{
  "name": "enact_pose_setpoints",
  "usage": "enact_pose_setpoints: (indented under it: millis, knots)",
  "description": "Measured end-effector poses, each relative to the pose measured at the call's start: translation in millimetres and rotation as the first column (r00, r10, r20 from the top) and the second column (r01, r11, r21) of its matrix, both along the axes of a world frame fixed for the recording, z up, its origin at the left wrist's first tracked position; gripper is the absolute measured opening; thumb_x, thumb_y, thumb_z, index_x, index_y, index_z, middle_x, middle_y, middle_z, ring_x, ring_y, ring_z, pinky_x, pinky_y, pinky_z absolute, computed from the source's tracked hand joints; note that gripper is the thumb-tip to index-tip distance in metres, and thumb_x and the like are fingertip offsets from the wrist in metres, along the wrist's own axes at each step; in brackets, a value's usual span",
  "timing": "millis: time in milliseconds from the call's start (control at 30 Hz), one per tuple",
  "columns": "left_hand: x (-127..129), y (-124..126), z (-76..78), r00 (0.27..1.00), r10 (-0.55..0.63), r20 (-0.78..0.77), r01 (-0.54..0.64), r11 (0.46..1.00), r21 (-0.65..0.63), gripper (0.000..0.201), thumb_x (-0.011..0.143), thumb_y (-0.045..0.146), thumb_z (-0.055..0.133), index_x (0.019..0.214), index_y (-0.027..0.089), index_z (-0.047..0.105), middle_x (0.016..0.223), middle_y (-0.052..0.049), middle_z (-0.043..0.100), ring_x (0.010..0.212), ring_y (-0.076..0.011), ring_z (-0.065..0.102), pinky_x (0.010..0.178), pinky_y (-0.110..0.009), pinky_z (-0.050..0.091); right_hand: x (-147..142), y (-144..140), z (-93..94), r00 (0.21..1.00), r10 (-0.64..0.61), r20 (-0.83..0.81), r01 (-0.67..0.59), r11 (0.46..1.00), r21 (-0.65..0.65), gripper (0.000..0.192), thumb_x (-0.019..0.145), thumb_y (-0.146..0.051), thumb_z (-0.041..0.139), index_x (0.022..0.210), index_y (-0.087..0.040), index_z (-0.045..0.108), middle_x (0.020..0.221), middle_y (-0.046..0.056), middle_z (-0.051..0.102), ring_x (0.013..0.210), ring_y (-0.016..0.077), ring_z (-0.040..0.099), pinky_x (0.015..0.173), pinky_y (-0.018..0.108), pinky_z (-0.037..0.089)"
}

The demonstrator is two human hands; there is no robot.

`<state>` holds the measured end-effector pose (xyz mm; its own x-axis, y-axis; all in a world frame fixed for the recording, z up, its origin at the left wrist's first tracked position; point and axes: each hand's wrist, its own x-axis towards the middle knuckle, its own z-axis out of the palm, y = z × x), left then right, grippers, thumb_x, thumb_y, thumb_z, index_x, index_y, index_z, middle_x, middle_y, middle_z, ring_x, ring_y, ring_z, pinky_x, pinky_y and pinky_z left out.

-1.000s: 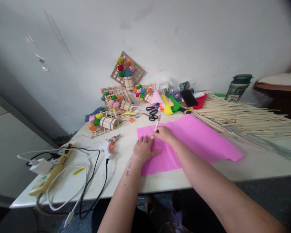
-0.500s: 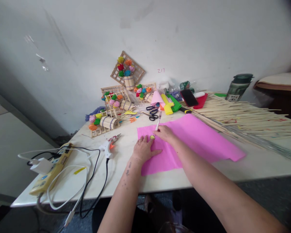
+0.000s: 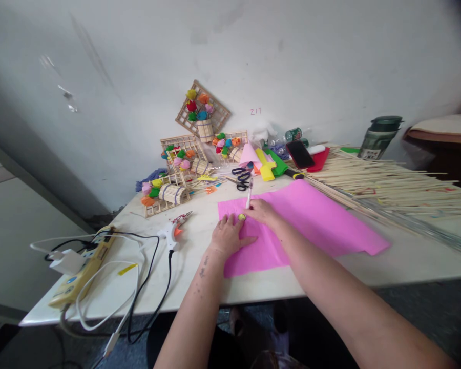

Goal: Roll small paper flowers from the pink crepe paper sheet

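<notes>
A sheet of pink crepe paper [image 3: 311, 220] lies on the white table under both hands. My left hand [image 3: 226, 237] rests flat on its left part, fingers spread and thumb pointing right. At those fingertips sits a small round yellow-green thing [image 3: 242, 217], too small to name. My right hand [image 3: 262, 211] is closed around a white pen [image 3: 249, 195], held nearly upright just right of the round thing. The pen's lower tip is hidden by the fingers. Black-handled scissors [image 3: 241, 179] lie behind the pen.
A white glue gun [image 3: 170, 237] and a power strip [image 3: 82, 274] with cables are on the left. Lattice frames with paper flowers [image 3: 171, 193] stand at the back. Thin bamboo sticks [image 3: 384, 179] cover the right, near a dark tumbler [image 3: 379, 138] and a phone [image 3: 299, 155].
The pen in my right hand has tilted slightly more upright. My left hand and the pink paper have stayed in place; the view has shifted a little.
</notes>
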<state>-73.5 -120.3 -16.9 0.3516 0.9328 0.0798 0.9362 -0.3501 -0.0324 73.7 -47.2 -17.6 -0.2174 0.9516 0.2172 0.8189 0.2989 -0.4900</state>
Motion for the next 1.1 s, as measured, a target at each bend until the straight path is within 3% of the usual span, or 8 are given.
enact_pose_setpoints:
  millis: [233,400,533,700,1100]
  knots:
    - [1,-2,3.8,1.000,0.001,-0.019,-0.001,1.000,-0.009,0.078,0.072,0.072,0.029,0.131,0.022,0.032,0.133,-0.013,0.037,0.124,-0.0305,0.030,0.099,-0.042,0.027,1,3,-3.4,0.989,-0.038,-0.142,0.041,0.999,0.020,0.027,0.071,-0.040,0.051,0.075,-0.017,0.064,0.074,0.004,0.066,0.068,0.0145,0.058,0.057,0.020,0.037]
    - [2,-3,5.1,1.000,0.000,-0.028,0.000,1.000,0.023,0.073,0.073,0.070,0.030,0.130,0.024,0.035,0.130,-0.012,0.040,0.121,-0.0306,0.034,0.097,-0.043,0.029,2,3,-4.0,0.962,0.040,-0.269,-0.045,0.999,-0.011,0.023,0.070,-0.035,0.052,0.071,-0.016,0.063,0.064,0.002,0.063,0.062,0.0126,0.056,0.055,0.019,0.037]
    - [0,-2,4.0,1.000,0.000,0.005,0.000,0.999,0.034,0.076,0.071,0.073,0.029,0.131,0.026,0.034,0.130,-0.011,0.040,0.120,-0.0300,0.035,0.096,-0.043,0.029,2,1,-3.0,0.964,0.096,-0.250,-0.117,0.991,-0.070,0.021,0.067,-0.035,0.055,0.068,-0.015,0.063,0.060,0.000,0.061,0.057,0.0116,0.053,0.052,0.019,0.036]
    - [-7,3,2.3,0.994,0.024,0.107,-0.029,0.999,0.044,0.057,0.078,0.067,0.023,0.121,0.037,0.045,0.127,-0.003,0.044,0.116,-0.0248,0.039,0.096,-0.040,0.030,2,2,-3.3,0.964,0.133,-0.230,-0.151,0.987,-0.059,0.019,0.066,-0.032,0.057,0.069,-0.015,0.064,0.064,0.002,0.064,0.061,0.0124,0.055,0.055,0.019,0.038]
    - [-18,15,-7.3,0.970,0.065,0.235,-0.067,0.998,0.001,0.045,0.075,0.064,0.038,0.112,0.044,0.053,0.127,0.001,0.040,0.115,-0.0257,0.036,0.098,-0.040,0.027,0,-3,2.1,0.977,0.153,-0.148,-0.162,0.986,-0.046,0.017,0.068,-0.029,0.058,0.072,-0.015,0.067,0.071,0.004,0.068,0.068,0.0149,0.060,0.060,0.020,0.042]
